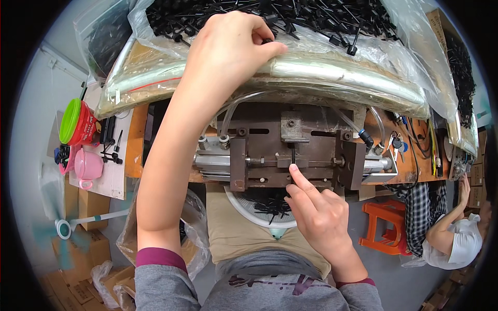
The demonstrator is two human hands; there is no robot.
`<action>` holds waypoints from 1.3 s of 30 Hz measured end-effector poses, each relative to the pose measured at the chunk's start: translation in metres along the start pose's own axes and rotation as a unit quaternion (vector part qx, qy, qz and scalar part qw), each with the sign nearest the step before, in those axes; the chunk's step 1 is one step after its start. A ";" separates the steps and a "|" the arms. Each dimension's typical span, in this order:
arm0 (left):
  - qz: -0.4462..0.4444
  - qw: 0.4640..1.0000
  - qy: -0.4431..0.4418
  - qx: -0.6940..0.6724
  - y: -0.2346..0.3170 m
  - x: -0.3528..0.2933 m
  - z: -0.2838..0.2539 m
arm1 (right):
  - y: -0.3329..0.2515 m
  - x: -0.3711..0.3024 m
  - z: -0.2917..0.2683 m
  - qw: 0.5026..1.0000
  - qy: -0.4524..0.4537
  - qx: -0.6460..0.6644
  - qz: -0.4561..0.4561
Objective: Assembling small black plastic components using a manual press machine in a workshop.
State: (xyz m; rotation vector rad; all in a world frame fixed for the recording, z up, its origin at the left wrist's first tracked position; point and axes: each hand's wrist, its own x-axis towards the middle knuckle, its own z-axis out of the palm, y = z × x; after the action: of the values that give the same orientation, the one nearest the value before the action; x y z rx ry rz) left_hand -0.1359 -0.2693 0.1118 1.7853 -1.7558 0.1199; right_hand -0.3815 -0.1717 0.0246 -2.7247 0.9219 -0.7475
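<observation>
My left hand (233, 44) reaches over the front edge of the bag-lined tray (332, 72). Its thumb and fingers are closed on a small black plastic part (267, 40), mostly hidden by the fingers. Loose black plastic parts (321, 18) with thin stems and thicker heads are heaped in the tray. At the brown metal clamping fixture (259, 179), my right hand (319, 215) stretches its index finger to the lower end of a thin black stem (293, 154) standing in the middle block. The other fingers of that hand are bent, with nothing visibly gripped, and its thumb is hidden.
Below the fixture, a white basket (236, 205) holds more black parts. Air cylinders (215, 165) with clear hoses flank the fixture. A red tub (85, 124) and pink cup (89, 165) stand left; pliers (398, 145) lie right. Beyond an orange stool (381, 225) sits another person (454, 241).
</observation>
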 end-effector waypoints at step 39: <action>0.099 0.994 -0.025 -0.038 0.069 -0.193 0.047 | 0.064 0.156 -0.052 0.994 0.058 0.041 -0.082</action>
State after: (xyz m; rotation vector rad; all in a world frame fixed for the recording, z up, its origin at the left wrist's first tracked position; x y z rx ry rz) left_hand -0.2380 -0.1184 0.0077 1.5714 -1.9436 0.0898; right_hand -0.3347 -0.3176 0.1123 -2.7326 0.6771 -0.9605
